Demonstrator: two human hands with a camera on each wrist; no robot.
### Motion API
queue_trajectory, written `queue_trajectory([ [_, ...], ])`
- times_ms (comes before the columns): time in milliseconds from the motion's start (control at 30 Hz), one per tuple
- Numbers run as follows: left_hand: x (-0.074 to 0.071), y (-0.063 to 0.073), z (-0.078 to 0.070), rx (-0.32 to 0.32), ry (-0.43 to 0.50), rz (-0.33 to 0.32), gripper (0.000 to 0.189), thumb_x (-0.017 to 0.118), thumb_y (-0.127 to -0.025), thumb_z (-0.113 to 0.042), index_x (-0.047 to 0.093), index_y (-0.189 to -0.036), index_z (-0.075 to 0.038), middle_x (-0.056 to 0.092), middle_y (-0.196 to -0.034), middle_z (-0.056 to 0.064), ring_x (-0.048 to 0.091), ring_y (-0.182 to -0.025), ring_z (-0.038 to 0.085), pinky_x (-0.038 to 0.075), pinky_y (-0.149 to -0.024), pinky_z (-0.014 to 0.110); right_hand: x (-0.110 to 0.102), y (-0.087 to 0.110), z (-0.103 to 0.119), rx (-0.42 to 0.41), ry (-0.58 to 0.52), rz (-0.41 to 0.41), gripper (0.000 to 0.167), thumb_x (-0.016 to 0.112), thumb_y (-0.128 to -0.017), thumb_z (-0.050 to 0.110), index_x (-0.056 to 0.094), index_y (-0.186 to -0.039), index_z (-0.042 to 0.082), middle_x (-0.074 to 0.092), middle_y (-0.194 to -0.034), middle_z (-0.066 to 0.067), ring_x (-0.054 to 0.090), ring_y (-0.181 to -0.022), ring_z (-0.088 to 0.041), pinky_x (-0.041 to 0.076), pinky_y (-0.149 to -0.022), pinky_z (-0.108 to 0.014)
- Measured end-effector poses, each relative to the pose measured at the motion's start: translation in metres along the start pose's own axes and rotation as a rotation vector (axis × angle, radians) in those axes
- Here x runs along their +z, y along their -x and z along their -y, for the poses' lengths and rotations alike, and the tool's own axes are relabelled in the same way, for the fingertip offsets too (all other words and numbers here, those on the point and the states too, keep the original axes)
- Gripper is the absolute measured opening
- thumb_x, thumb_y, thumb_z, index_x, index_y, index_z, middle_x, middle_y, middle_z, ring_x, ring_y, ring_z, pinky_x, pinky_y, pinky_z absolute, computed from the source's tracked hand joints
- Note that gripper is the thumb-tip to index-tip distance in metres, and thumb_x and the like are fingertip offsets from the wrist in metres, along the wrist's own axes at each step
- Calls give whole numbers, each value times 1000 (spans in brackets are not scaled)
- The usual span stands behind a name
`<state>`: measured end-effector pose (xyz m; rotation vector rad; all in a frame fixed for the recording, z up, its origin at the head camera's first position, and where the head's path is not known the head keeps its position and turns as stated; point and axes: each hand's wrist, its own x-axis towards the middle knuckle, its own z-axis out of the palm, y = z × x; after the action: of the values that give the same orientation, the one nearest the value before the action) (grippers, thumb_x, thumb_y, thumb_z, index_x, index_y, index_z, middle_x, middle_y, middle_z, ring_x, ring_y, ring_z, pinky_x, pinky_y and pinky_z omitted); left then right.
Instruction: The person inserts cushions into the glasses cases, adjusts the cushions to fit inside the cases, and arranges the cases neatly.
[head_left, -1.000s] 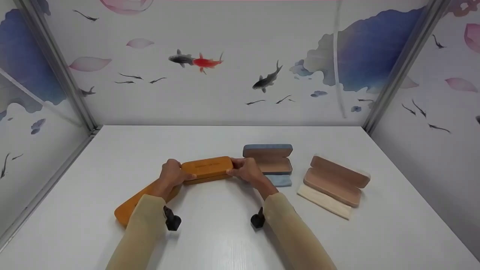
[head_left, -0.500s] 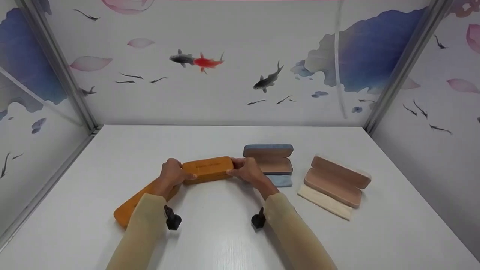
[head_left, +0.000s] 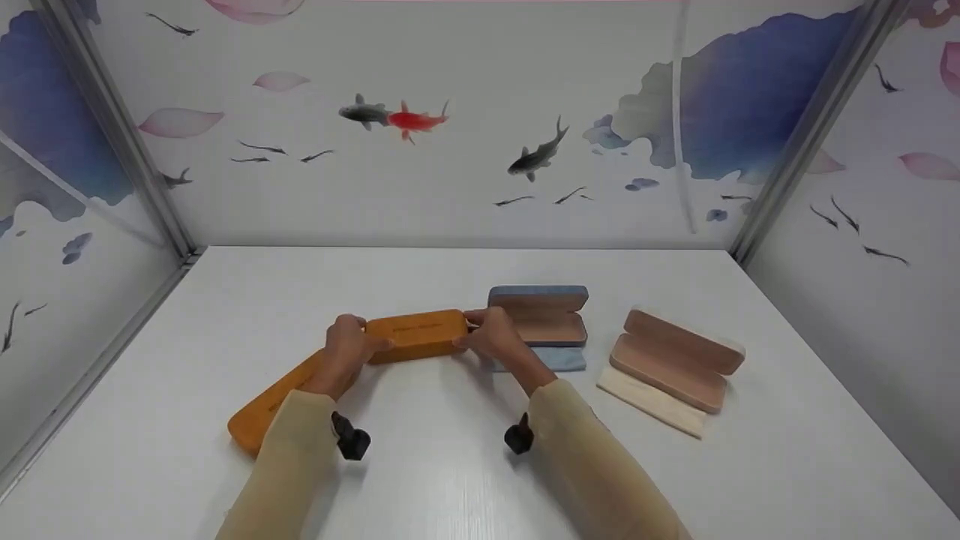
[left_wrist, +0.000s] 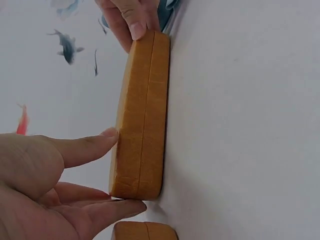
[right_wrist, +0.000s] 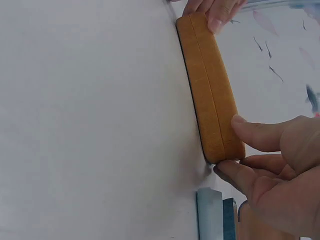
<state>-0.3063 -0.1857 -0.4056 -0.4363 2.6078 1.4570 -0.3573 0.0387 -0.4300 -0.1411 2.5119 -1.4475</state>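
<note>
A closed orange glasses case (head_left: 417,335) lies on the white table between both hands, its long seam showing in the wrist views. My left hand (head_left: 346,351) holds the left end, thumb on the upper edge and fingers at the end face. At the right end, my right hand (head_left: 495,337) pinches the case the same way, thumb (right_wrist: 257,134) on the edge and fingertips against the end. A second orange glasses case (head_left: 277,405) lies closed at the lower left, partly hidden by the left hand and sleeve.
Behind the right hand stands an open blue glasses case (head_left: 544,328) with a blue cloth (head_left: 559,358) in front. Farther right lie an open pink-lined glasses case (head_left: 671,367) and a cream cloth (head_left: 651,403). A patterned wall (head_left: 450,217) closes off the table's back.
The orange case stays put between the hands. My right hand's fingers have shifted slightly, leaving a small gap at the case's end and showing more of the blue cloth.
</note>
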Motion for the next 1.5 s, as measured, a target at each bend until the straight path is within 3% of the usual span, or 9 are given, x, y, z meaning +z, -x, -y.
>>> queue_trajectory([
  [267, -7, 18, -16, -10, 249, -24, 57, 61, -99, -20, 42, -150, -2, 50, -148, 20, 51, -135, 32, 43, -115, 44, -18, 16, 3, 2, -23, -5, 46, 71, -93, 15, 61, -137, 7, 63, -139, -13, 68, -116, -24, 57, -96, -36],
  [500, -6, 33, -24, 27, 276, -69, 46, 59, -102, -27, 54, -143, -7, 58, -142, 17, 58, -126, 31, 49, -109, 41, -42, 34, 2, -66, -5, -62, 35, 70, -94, 18, 69, -128, 10, 70, -125, -10, 70, -105, -21, 58, -93, -35],
  [700, 2, 45, -34, 108, 278, -116, 40, 60, -101, -29, 61, -135, -8, 64, -133, 16, 66, -116, 30, 54, -102, 39, -67, 52, -4, -94, 10, -104, 34, 68, -95, 17, 68, -128, 8, 70, -128, -12, 70, -111, -30, 59, -92, -37],
  [867, 7, 56, -43, 168, 346, -115, 38, 61, -101, -29, 63, -132, -8, 67, -129, 16, 69, -112, 31, 57, -96, 37, -90, 65, -11, -93, -11, -123, 37, 66, -97, 18, 65, -132, 6, 67, -132, -15, 66, -118, -31, 57, -96, -40],
  [1133, 29, 63, -57, 207, 420, -94, 35, 65, -99, -28, 67, -126, -7, 71, -123, 17, 73, -102, 29, 60, -88, 33, -119, 81, -19, -72, -95, -182, 37, 65, -98, 20, 64, -132, 5, 66, -131, -17, 64, -119, -33, 56, -98, -43],
  [1333, 56, 57, -67, 165, 384, -58, 37, 65, -98, -28, 66, -128, -7, 70, -124, 15, 73, -101, 27, 60, -86, 32, -133, 88, -28, -91, -90, -231, 36, 65, -98, 20, 65, -130, 3, 66, -127, -19, 65, -111, -29, 60, -89, -37],
  [1500, 80, 46, -71, 102, 356, -19, 35, 67, -97, -28, 68, -125, -6, 71, -118, 15, 73, -97, 26, 61, -82, 30, -142, 89, -38, -65, -57, -250, 38, 63, -99, 21, 64, -131, 1, 67, -125, -20, 68, -102, -25, 60, -88, -40],
])
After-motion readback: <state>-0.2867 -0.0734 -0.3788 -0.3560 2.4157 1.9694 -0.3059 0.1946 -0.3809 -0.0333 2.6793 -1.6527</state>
